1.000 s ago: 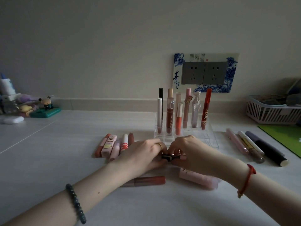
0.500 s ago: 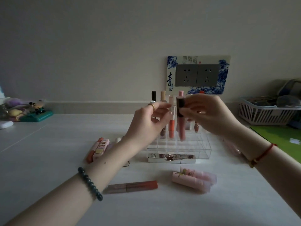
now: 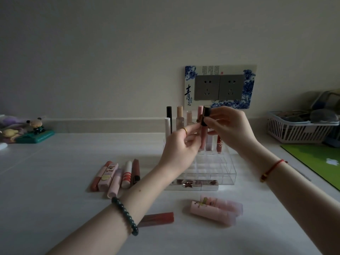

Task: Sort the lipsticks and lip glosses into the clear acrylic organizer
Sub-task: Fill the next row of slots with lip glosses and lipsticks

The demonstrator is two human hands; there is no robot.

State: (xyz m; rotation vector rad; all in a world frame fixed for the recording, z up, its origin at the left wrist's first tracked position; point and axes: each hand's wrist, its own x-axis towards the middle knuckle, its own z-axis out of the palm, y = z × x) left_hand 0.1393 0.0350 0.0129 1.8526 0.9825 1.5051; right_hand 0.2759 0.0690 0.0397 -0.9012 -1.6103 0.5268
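Both hands hold one dark-capped pink lip gloss upright above the clear acrylic organizer. Right hand pinches the cap; left hand pinches the tube from 9 o'clock. Loose lipsticks lie at the organizer's 9 o'clock.

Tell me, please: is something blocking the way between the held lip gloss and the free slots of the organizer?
Nothing visible blocks it. Both hands, left hand and right hand, hold the lip gloss upright above the clear organizer, whose front rows look empty; only its back row holds tubes.
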